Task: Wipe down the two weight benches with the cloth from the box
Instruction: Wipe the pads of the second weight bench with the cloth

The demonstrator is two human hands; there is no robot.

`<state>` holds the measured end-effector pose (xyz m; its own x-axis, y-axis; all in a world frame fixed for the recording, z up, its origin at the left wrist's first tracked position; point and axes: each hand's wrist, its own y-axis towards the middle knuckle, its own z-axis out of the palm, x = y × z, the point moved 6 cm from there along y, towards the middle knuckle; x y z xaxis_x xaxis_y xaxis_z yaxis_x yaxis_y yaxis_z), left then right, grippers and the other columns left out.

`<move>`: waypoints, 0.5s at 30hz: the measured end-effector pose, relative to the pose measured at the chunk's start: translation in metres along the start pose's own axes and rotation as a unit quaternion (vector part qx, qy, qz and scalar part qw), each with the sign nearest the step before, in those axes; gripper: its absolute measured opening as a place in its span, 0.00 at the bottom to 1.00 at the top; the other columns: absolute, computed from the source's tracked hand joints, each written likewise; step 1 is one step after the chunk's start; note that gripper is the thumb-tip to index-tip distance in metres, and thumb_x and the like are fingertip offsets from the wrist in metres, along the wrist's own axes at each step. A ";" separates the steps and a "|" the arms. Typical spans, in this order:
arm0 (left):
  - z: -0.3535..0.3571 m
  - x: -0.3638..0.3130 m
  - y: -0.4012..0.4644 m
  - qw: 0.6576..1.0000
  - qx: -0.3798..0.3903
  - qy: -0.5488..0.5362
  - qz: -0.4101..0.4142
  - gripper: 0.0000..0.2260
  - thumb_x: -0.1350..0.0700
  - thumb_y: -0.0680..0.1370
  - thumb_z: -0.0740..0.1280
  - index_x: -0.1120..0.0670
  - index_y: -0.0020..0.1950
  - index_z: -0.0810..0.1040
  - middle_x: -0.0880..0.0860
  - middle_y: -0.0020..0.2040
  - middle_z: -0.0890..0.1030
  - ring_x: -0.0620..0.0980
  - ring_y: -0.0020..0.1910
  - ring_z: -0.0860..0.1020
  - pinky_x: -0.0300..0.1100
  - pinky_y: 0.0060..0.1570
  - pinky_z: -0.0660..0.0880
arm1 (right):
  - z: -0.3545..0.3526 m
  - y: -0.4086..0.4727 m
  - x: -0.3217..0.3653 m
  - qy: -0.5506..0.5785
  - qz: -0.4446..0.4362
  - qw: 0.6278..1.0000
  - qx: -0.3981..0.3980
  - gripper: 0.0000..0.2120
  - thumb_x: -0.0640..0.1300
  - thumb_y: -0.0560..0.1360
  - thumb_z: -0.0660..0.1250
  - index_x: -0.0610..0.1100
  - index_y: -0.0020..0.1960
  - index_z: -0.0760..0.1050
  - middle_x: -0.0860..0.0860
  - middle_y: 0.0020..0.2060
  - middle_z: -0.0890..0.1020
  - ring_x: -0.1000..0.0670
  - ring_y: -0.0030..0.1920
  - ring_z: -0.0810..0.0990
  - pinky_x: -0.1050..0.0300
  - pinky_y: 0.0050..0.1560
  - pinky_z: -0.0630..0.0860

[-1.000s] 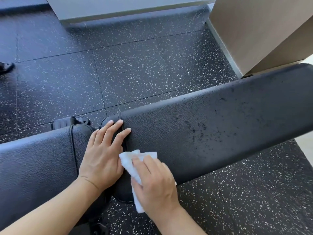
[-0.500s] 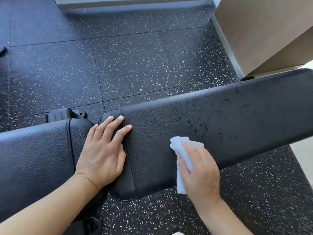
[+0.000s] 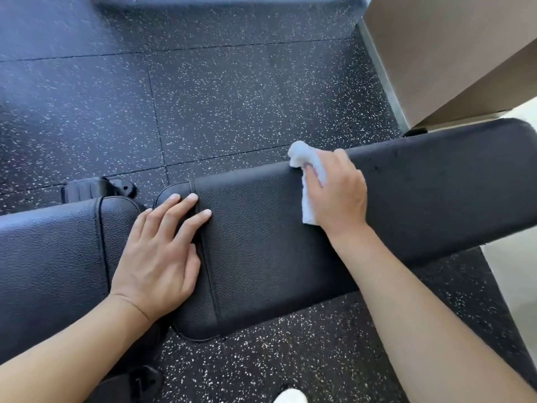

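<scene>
Two hands (image 3: 338,193) (image 3: 158,254), 1 cloth (image 3: 308,181), 1 bench (image 3: 261,257).

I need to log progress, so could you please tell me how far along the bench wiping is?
Done: the cloth is out and in use. In hand: the right hand holds it against the long pad's far edge, while the left hand rests flat across the gap beside the seat pad. Left: this view cannot confirm which areas are clean; no second bench is visible.

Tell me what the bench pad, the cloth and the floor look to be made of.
Bench pad: black vinyl or faux leather, judging by its pebbled grain and stitched seams. Cloth: thin white fabric or paper wipe, crumpled under the right hand; unclear which. Floor: probably rubber tiles, matte black with white flecks.
</scene>
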<state>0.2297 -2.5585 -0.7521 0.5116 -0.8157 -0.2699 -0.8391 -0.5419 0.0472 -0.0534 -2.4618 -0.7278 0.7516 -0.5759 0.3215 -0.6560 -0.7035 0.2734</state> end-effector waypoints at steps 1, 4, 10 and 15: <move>0.000 0.000 0.000 1.000 -0.002 -0.001 0.000 0.27 0.52 0.76 0.59 0.54 0.75 0.74 0.57 0.79 0.69 0.64 0.78 0.67 0.68 0.73 0.67 | -0.004 -0.005 -0.011 -0.003 0.005 1.000 0.004 0.09 0.46 0.79 0.68 0.41 0.53 0.80 0.44 0.44 0.78 0.37 0.42 0.78 0.44 0.42 0.73; 0.000 0.001 0.000 1.000 -0.004 -0.001 0.002 0.27 0.52 0.76 0.59 0.54 0.75 0.75 0.57 0.79 0.69 0.64 0.78 0.67 0.68 0.73 0.67 | -0.018 -0.046 -0.013 0.010 -0.011 1.000 0.012 0.11 0.48 0.79 0.64 0.43 0.55 0.80 0.47 0.47 0.79 0.41 0.43 0.79 0.44 0.43 0.75; 0.003 0.003 -0.002 1.000 -0.002 0.002 0.002 0.27 0.52 0.77 0.59 0.53 0.76 0.74 0.56 0.80 0.68 0.63 0.79 0.66 0.67 0.73 0.66 | -0.001 -0.148 0.086 0.065 -0.112 0.990 0.061 0.11 0.44 0.75 0.68 0.47 0.57 0.80 0.52 0.46 0.80 0.44 0.43 0.78 0.46 0.40 0.72; 0.001 0.003 -0.002 1.000 -0.002 -0.008 -0.008 0.27 0.50 0.78 0.58 0.54 0.77 0.74 0.56 0.80 0.69 0.62 0.80 0.65 0.66 0.74 0.66 | 0.016 -0.112 0.131 0.093 -0.165 0.980 0.057 0.08 0.45 0.77 0.68 0.45 0.55 0.82 0.50 0.44 0.79 0.45 0.43 0.77 0.49 0.39 0.69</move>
<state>0.2324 -2.5594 -0.7542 0.5223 -0.8036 -0.2854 -0.8300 -0.5559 0.0465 0.1195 -2.4655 -0.7305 0.8888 -0.2312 0.3958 -0.3598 -0.8868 0.2900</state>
